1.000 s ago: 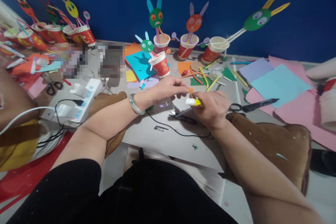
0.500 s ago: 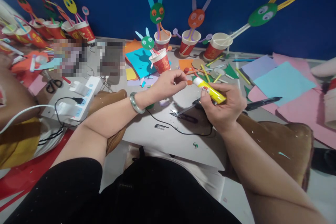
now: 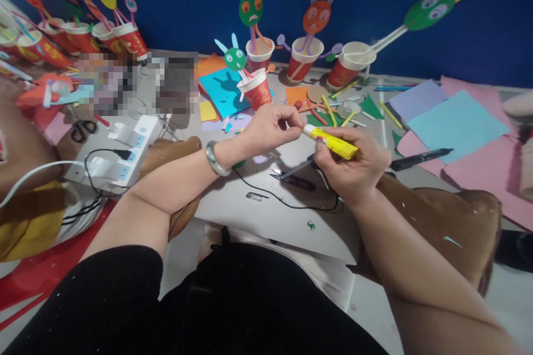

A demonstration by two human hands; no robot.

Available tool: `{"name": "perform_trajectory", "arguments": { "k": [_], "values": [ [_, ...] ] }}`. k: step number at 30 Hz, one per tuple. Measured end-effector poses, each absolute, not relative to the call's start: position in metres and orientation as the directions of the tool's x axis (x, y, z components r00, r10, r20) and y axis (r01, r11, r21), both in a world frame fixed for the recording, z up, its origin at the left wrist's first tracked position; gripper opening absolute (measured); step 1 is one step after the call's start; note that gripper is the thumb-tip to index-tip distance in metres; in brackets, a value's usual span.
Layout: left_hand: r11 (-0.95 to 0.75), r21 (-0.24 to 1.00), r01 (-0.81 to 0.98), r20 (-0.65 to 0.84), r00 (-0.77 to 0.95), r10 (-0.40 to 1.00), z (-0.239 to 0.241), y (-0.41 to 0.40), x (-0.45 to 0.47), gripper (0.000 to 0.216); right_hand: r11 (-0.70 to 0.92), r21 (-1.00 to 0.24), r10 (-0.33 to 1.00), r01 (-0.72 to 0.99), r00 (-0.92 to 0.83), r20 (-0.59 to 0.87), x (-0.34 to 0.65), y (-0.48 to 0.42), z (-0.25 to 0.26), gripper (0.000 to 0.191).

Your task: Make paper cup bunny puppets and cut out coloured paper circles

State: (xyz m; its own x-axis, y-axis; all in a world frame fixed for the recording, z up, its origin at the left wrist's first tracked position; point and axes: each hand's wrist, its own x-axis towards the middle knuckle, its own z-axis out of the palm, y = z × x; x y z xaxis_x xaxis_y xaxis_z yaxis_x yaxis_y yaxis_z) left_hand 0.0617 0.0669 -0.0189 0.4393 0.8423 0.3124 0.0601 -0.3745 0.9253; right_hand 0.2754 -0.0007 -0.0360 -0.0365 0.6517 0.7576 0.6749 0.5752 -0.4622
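Note:
My right hand point(image 3: 353, 169) is closed round a yellow glue stick point(image 3: 333, 143) with a white tip that points left. My left hand point(image 3: 270, 128), with a green bangle point(image 3: 215, 158) on the wrist, is pinched right at that tip; what it pinches is hidden by the fingers. Both hands hover over a grey board point(image 3: 266, 211) on my lap. Small black scissors point(image 3: 293, 177) and a thin black cable point(image 3: 287, 205) lie on the board just below the hands.
Red paper cups with paper bunny faces on sticks point(image 3: 258, 86) stand along the blue wall. Coloured paper sheets point(image 3: 453, 122) and a black pen point(image 3: 420, 159) lie at right. A white power strip point(image 3: 125, 155) and black scissors point(image 3: 79, 130) are at left.
The right hand turned the glue stick so its tip rose to meet the left fingers. The small orange piece seen in the left fingertips earlier is now hidden at the tip.

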Motion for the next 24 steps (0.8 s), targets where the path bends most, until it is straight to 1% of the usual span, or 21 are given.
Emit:
{"name": "perform_trajectory", "arguments": {
  "k": [4,8,11,13,15,17,21,24],
  "values": [
    [-0.361,0.933,0.006,0.32,0.451,0.833,-0.019,0.067,0.061,0.005,0.587,-0.464,0.655,0.664,-0.053,0.754,0.276,0.0,-0.037,0.016],
    [-0.33,0.944,0.009,0.292,0.444,0.847,-0.017,0.066,0.062,0.007,0.597,-0.42,0.643,0.684,-0.094,0.761,0.277,-0.001,-0.036,0.017],
    [-0.312,0.95,0.012,0.276,0.437,0.856,-0.016,0.065,0.063,0.008,0.613,-0.427,0.645,0.665,-0.108,0.757,0.276,0.0,-0.038,0.018],
    [-0.301,0.953,0.015,0.265,0.433,0.861,-0.013,0.065,0.063,0.008,0.653,-0.415,0.608,0.633,-0.112,0.786,0.276,0.002,-0.04,0.02],
    [-0.284,0.958,0.036,0.243,0.424,0.872,-0.01,0.064,0.062,0.009,0.683,-0.377,0.554,0.626,-0.107,0.826,0.277,0.004,-0.041,0.021],
    [-0.261,0.963,0.068,0.212,0.409,0.888,-0.005,0.063,0.06,0.011,0.671,-0.354,0.532,0.651,-0.09,0.842,0.278,0.004,-0.04,0.019],
    [-0.222,0.97,0.097,0.168,0.393,0.904,-0.001,0.063,0.059,0.013,0.575,-0.373,0.586,0.728,-0.048,0.809,0.278,0.0,-0.035,0.011],
    [-0.204,0.977,0.063,0.159,0.419,0.894,-0.005,0.064,0.061,0.011,0.613,-0.346,0.555,0.711,-0.075,0.829,0.275,-0.001,-0.034,0.013]
  ]
}}
